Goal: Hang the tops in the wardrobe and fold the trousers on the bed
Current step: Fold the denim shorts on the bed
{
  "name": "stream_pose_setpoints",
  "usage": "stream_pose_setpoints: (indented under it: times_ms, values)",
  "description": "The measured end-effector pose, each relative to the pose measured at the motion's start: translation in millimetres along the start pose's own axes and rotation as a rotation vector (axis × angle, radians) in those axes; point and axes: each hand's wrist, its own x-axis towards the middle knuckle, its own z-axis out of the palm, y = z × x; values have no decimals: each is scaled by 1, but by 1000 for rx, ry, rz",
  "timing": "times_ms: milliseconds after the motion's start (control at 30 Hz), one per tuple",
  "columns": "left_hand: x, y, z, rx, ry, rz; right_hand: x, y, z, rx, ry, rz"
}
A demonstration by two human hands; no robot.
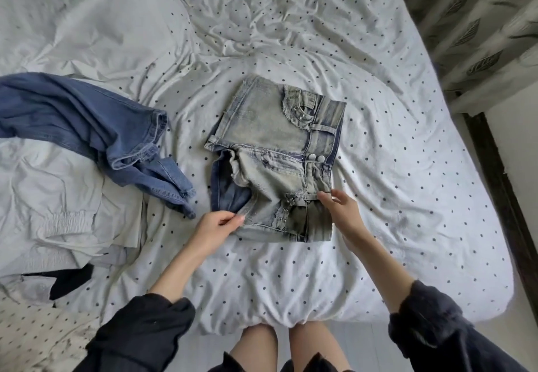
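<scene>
A pair of faded, acid-washed denim shorts (276,162) lies flat at the middle of the bed (378,168), waistband to the right, with two metal buttons at the fly, frayed pocket edges and small studs. The bed's cover is white, wrinkled cloth with small dark dots. The left hand (217,224) pinches the near leg hem of the shorts between thumb and curled fingers. The right hand (340,211) rests at the near waistband corner, fingers narrowly bent onto the denim; whether they grip it cannot be told. Both forearms are bare below pushed-up black sleeves. Dark blue jeans (96,127) lie crumpled at left, well apart from the shorts, beside white shirred fabric (61,220).
</scene>
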Motion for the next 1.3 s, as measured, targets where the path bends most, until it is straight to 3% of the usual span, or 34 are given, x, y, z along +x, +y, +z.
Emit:
stream_pose_setpoints:
  times_ms: [133, 233, 333, 433, 567, 767, 967, 1300]
  values:
    - [-15, -22, 0, 115, 86, -127, -5, 14, -5, -124, 39, 15]
    - [-23, -36, 2, 171, 176, -205, -9, 26, -9, -278, -51, 103]
    - [-17, -27, 7, -171, 230, -295, -16, 37, -10, -343, -139, 221]
    - [-8, -18, 8, -550, 221, -462, -23, 45, -12, -219, -210, 355]
    - [-14, -8, 6, -586, 160, -593, -29, 40, -16, -142, -168, 391]
    - [-24, 32, -10, -622, 92, -494, -37, -4, -30, -98, -193, 340]
    - [-10, 101, -36, -864, 58, -360, -30, -75, -48, 36, -74, 215]
    - [95, 204, -46, -650, 228, -108, 51, -169, -37, 231, 96, 4]
